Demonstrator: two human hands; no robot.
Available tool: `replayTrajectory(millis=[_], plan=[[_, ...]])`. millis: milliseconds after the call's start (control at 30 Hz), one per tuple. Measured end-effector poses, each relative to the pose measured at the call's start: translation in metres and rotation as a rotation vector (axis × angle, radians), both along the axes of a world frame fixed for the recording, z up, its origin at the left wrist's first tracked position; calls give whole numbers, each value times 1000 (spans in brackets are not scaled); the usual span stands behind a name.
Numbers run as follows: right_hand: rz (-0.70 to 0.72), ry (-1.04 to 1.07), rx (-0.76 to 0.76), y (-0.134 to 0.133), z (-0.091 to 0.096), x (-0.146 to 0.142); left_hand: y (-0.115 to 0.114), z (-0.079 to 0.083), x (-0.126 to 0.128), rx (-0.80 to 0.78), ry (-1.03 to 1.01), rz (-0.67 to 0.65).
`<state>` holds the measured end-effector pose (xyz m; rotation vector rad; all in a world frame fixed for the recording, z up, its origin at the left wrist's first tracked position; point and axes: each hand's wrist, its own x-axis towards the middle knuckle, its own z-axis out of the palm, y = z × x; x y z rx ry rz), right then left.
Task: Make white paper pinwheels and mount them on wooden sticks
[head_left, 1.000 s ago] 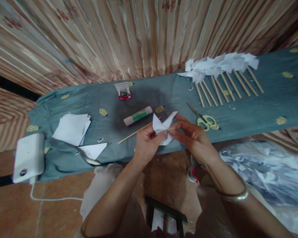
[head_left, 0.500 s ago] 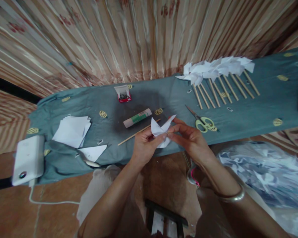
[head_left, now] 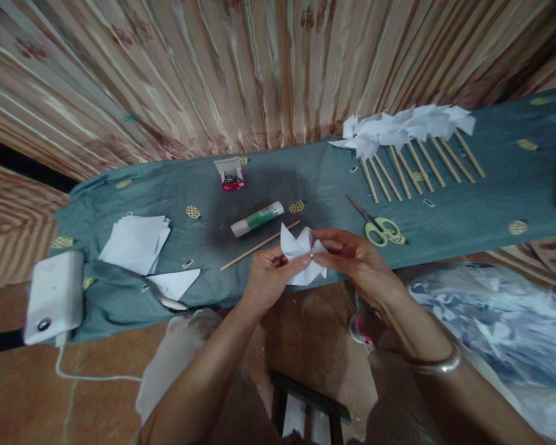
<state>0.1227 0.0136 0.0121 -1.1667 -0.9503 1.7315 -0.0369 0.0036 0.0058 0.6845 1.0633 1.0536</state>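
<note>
A white paper pinwheel (head_left: 301,247) is held between my two hands over the front edge of the cloth-covered table. My left hand (head_left: 269,272) pinches its left side, thumb on top. On the other side my right hand (head_left: 352,253) grips the paper, with its thumb close to a small shiny pin at the centre. Just behind my left hand lies a thin wooden stick (head_left: 254,248). A green and white glue stick (head_left: 257,219) rests beyond it. To the right are scissors (head_left: 375,225) with light green handles.
Finished pinwheels (head_left: 408,130) on sticks lie in a row at the back right. A small red box (head_left: 231,176) of metal pins stands open. Paper squares (head_left: 136,244), a folded paper piece (head_left: 178,283) and a white power bank (head_left: 54,296) are left. A plastic bag (head_left: 495,327) sits right.
The upright paper blades have been folded inward, and the pinwheel now lies flatter with a pin showing at its centre. Both hands stay in nearly the same place.
</note>
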Motion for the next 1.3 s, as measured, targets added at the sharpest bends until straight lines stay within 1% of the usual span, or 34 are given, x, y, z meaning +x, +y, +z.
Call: replayTrajectory(millis=[167, 333, 467, 667, 833, 1033, 1167, 1300], plan=[[-56, 47, -52, -2, -2, -3, -2, -3, -2, -25, 10, -5], [-129, 42, -20, -4, 0, -10, -3, -5, 0, -55, -2, 5], [-172, 21, 3, -6, 1, -14, -2, -7, 1, -39, -21, 17], [-194, 14, 31, -8, -1, -16, 0, -8, 1, -9, 15, 29], [-200, -2, 52, -8, -4, -15, 0, -8, 2, 6, 63, 67], [-230, -68, 76, -6, -2, -16, 1, -4, 3, 51, 107, 102], [-250, -52, 75, -5, -1, -17, 3, -4, 4, 83, 103, 124], [-249, -32, 72, -4, 0, -18, 4, -5, 3, 109, 128, 117]])
